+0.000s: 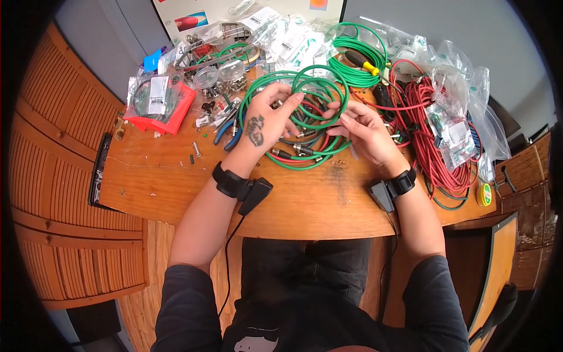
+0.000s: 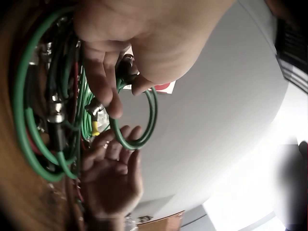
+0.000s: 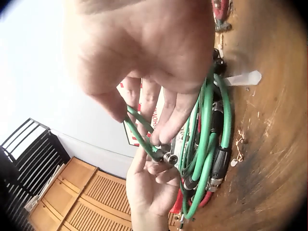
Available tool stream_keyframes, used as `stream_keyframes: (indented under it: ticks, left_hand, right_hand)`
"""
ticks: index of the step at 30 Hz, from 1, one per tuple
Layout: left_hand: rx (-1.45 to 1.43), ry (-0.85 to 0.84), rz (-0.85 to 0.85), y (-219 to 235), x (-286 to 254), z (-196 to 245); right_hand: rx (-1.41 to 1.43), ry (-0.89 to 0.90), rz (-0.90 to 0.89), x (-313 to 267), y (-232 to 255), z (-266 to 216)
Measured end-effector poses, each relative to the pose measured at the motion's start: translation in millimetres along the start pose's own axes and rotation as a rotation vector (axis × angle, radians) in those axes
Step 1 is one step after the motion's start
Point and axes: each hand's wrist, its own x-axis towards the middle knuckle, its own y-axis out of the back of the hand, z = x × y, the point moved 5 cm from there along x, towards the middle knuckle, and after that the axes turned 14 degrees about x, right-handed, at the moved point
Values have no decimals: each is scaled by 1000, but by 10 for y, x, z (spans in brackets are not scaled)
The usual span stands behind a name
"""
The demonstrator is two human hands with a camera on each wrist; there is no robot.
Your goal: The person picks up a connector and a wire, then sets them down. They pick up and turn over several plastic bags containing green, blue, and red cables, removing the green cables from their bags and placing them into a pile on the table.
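Lots of colour here: green cable coils with silver plugs, a big red wire bundle, a yellow-handled screwdriver, blue-handled pliers, and a red-orange pouch, all on a worn brown wooden bench. Yellow-green tape roll too.

Electronics workbench in office-like room. Wooden desk strewn with coiled green cables, red cable bundle, bagged parts, blue-handled pliers, yellow-handled screwdriver, loose connectors, tape roll. Slatted wood panelling at sides, plain grey wall behind, poster propped at desk's back edge.
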Motion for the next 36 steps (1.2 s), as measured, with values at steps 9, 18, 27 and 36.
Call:
stream_keyframes:
  ticks: [9, 18, 27, 36]
  left_hand:
    - [128, -257, 234, 143, 5, 76]
    - [-164, -296, 411, 367, -20, 173]
    - [145, -684, 554, 452, -78, 319]
    - [99, -854, 593, 593, -273, 604]
  right_hand:
    - [71, 102, 197, -14, 176, -73]
    - [-226, 160, 293, 6, 232, -146]
    - [84, 145, 379, -7, 377, -171]
    - [324, 217, 460, -13, 520, -216]
